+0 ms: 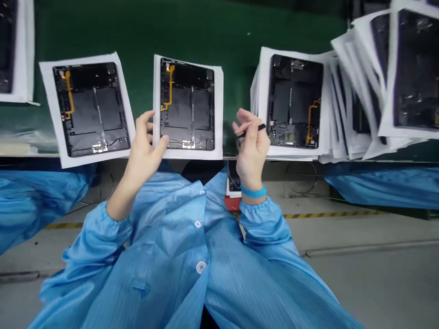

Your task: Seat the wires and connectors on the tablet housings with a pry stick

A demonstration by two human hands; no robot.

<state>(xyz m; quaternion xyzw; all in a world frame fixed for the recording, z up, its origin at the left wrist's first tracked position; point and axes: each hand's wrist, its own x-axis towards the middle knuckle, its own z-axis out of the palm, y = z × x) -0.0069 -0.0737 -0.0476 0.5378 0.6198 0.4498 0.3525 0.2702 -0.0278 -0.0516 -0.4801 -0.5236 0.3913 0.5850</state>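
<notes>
My left hand grips the near left corner of the white sheet under the middle tablet frame, thumb on top of the paper. This frame is black inside, with an orange flex cable along its upper left. My right hand hovers just right of that sheet, fingers curled round a thin black stick tool whose tip points right. It wears a blue wrist strap. Both sleeves are blue.
Another tablet frame on paper lies to the left on the green belt. A stack of frames on sheets stands at the right, with a fanned pile beyond it. Blue covers hang below the belt edge.
</notes>
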